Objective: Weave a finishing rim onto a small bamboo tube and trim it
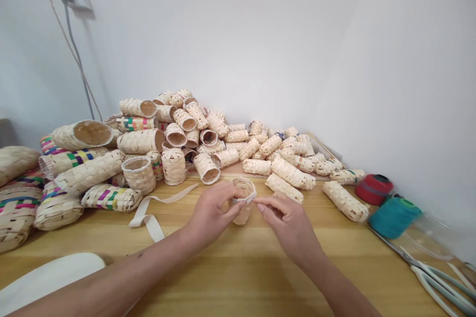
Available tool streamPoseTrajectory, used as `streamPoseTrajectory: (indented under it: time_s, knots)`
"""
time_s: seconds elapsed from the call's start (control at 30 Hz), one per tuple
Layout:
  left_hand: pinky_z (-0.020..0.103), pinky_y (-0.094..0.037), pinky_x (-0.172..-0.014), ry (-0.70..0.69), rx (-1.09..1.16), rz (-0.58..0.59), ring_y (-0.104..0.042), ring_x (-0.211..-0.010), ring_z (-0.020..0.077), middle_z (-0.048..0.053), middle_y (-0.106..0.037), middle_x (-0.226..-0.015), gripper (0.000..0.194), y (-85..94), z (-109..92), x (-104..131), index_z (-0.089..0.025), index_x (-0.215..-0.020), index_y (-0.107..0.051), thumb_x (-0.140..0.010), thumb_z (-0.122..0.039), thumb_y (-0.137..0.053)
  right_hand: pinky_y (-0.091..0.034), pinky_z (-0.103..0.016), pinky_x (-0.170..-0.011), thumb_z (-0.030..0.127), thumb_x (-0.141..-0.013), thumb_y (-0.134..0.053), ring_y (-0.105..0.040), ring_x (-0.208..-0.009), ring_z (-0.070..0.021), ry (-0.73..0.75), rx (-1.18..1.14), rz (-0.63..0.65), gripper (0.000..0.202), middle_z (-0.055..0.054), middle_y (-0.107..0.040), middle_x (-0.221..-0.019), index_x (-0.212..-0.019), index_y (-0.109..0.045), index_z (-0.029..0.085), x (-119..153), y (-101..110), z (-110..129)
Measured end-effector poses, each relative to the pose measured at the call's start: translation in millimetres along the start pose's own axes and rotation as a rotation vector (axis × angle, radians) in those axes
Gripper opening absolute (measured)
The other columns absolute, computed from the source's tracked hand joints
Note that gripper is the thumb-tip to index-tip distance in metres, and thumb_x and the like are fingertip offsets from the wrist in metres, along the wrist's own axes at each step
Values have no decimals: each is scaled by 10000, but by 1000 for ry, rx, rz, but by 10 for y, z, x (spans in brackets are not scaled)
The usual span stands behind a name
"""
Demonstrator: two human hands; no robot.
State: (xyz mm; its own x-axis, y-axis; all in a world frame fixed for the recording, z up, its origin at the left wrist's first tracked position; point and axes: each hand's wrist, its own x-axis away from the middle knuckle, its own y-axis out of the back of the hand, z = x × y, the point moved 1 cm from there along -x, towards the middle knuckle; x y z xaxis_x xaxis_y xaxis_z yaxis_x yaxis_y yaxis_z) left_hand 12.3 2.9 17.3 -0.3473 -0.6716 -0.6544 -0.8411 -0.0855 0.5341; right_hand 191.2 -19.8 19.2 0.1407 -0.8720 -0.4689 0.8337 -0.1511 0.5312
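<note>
A small woven basket [242,216] of pale strips stands over the middle of the wooden table, its round opening tilted toward me. My left hand [217,205] is closed on its left side, thumb and fingers pinching the white-edged rim. Close by at the rim's right side is my right hand [288,223], its thumb and fingertips pressed together. Whatever lies between those fingertips is too small to make out. To the left of my left hand, a cream ribbon [148,213] lies curled on the tabletop.
A large heap of woven baskets [141,141] fills the back left, with slimmer woven tubes [293,173] toward the right. Red [374,188] and teal thread spools [394,217] stand at right, near scissors [427,275]. A white rounded object [55,277] sits front left.
</note>
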Motion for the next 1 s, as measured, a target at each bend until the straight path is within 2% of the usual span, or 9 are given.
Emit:
streamPoseTrajectory:
  time_s: [0.13, 0.2, 0.47, 0.67, 0.8, 1.0]
  knots:
    - [280, -378, -652, -118, -259, -51, -522, -713, 175, 41, -620, -721, 146, -23, -53, 49, -160, -775, -639, -868, -134, -530, -410, -256, -523, 287, -832, -535, -524, -580, -158, -74, -61, -5, 225, -22, -603, -665, -832, -740, 196, 23, -49, 7]
    - [282, -366, -634, -137, -315, -56, -503, -689, 171, 40, -607, -703, 167, -39, -71, 73, -158, -761, -633, -874, -124, -515, -388, -252, -507, 307, -831, -528, -495, -549, -148, -107, -99, 5, 229, -13, -585, -639, -792, -717, 182, 33, -75, 5]
    - [282, -359, -622, -166, -256, -101, -491, -668, 159, 36, -609, -698, 177, -54, -94, 104, -139, -752, -635, -887, -127, -521, -348, -235, -465, 373, -810, -525, -428, -482, -129, -219, -224, 29, 249, 37, -463, -519, -758, -647, 163, 42, -129, 21]
    - [278, -339, -616, -229, -236, -111, -479, -662, 153, 34, -605, -697, 166, -89, -101, 135, -142, -780, -645, -889, -118, -522, -358, -226, -448, 373, -805, -545, -431, -466, -120, -201, -279, 3, 231, 42, -469, -505, -725, -633, 175, 58, -163, 2]
    - [279, -317, -600, -285, -301, -92, -450, -647, 154, 39, -598, -679, 195, -99, -72, 118, -143, -779, -657, -902, -132, -507, -393, -233, -486, 397, -796, -580, -467, -493, -120, -221, -332, 27, 242, 38, -498, -531, -699, -618, 178, 39, -175, -88]
    - [284, -316, -610, -322, -437, -47, -437, -662, 157, 47, -606, -696, 229, -38, 10, 59, -138, -792, -662, -931, -167, -483, -480, -281, -606, 408, -727, -657, -546, -600, -144, -332, -479, 116, 253, 19, -582, -665, -850, -636, 189, -19, -189, -252]
